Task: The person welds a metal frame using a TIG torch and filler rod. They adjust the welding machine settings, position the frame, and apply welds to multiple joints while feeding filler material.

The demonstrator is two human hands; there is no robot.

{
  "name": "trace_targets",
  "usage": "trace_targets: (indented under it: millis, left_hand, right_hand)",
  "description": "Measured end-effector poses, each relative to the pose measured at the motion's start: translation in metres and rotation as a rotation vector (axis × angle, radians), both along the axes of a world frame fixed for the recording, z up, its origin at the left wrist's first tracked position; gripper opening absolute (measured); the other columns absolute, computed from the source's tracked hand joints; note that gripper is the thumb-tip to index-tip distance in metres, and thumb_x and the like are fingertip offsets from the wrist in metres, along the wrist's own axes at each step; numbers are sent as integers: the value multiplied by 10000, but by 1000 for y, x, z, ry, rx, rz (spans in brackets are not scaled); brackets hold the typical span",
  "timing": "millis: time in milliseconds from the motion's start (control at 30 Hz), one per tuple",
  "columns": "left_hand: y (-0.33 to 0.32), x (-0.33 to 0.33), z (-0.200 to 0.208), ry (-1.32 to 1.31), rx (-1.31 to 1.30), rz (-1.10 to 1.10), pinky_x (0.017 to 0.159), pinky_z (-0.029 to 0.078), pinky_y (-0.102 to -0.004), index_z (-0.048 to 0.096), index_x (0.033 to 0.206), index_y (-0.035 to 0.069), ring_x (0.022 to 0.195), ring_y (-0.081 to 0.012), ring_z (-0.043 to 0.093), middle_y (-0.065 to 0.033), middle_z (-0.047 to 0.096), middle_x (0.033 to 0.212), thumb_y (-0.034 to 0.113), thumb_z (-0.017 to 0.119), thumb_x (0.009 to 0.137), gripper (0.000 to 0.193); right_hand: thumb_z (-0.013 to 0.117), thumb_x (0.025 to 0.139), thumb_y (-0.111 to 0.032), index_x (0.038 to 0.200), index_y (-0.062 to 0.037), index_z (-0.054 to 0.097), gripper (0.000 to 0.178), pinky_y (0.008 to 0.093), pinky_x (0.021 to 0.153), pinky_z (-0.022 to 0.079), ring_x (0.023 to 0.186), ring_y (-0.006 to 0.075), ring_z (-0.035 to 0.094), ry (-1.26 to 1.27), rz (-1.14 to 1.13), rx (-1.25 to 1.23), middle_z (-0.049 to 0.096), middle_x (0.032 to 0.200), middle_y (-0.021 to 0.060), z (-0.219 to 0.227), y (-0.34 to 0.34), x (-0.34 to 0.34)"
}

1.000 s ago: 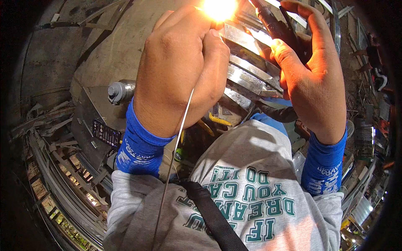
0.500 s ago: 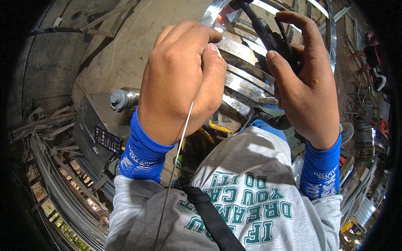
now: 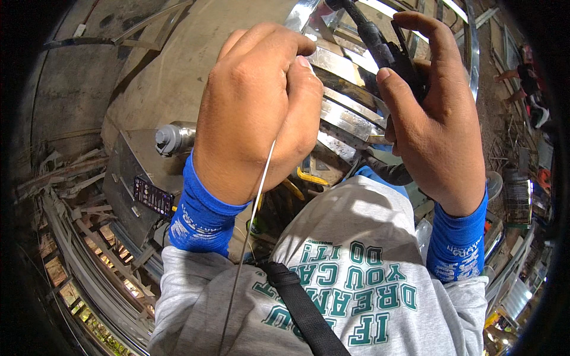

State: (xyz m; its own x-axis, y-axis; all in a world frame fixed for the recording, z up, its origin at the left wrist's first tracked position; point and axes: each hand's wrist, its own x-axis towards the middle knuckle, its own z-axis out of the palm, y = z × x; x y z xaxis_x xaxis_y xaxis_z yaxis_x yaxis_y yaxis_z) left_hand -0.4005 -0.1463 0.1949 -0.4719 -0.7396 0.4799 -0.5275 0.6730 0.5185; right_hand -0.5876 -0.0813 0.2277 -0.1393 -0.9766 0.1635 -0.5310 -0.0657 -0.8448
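Observation:
My left hand (image 3: 255, 113) is closed in a pinch on a thin metal filler rod (image 3: 259, 188). The rod runs back under the palm and down past my shirt; its front end is hidden by the fingers. My right hand (image 3: 438, 118) wraps round the black handle of a welding torch (image 3: 375, 43), index finger raised along the thin lever on it. The torch head reaches left over the shiny metal frame (image 3: 336, 64), close to a joint near the top edge. Several flat bars of that frame lie beneath both hands.
A metal bottle with a grey cap (image 3: 171, 141) and a phone (image 3: 153, 197) rest on a dark surface to the left. Yellow-handled tool (image 3: 312, 178) lies below the frame. Scrap lengths of metal (image 3: 89, 261) pile at lower left. Another person's legs (image 3: 522, 80) show at far right.
The red glow by the torch head has gone. The torch and both hands have shifted only slightly, with the same grips.

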Motion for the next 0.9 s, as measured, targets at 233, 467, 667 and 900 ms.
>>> trace_targets:
  millis: [233, 467, 667, 900]
  left_hand:
    - [-15, -2, -23, 182, -231, -154, 895, 564, -438, 744, 1128, -5, 987, -381, 705, -191, 745, 1074, 75, 637, 930, 239]
    - [-1, -4, 3, -12, 44, 11, 906, 518, -353, 711, 1106, -68, 970, -314, 698, -208, 707, 1042, 37, 560, 977, 225]
    - [1, -5, 6, 2, 28, 2, 910, 519, -358, 711, 1117, -72, 980, -321, 701, -214, 708, 1060, 52, 572, 982, 230]
    - [2, -5, 7, -13, 15, 9, 909, 523, -366, 719, 1127, -65, 979, -318, 702, -211, 715, 1067, 65, 578, 990, 236]
  right_hand:
    - [629, 1028, -37, 1575, -45, 449, 576, 243, 540, 489, 671, 80, 625, -18, -66, 49, 673, 1117, 129, -8, -2, -10]
    - [644, 1046, -49, 1527, -81, 474, 511, 218, 543, 425, 666, 53, 591, -120, 12, 14, 691, 976, 80, -5, -2, -6]
    - [646, 1062, -89, 1547, -95, 446, 525, 201, 495, 404, 627, 48, 590, -133, 126, 9, 681, 906, 63, -6, 0, -21]
    - [635, 1064, -97, 1549, -99, 445, 520, 217, 475, 426, 597, 58, 585, -45, 9, 13, 668, 864, 61, 1, 2, -6]
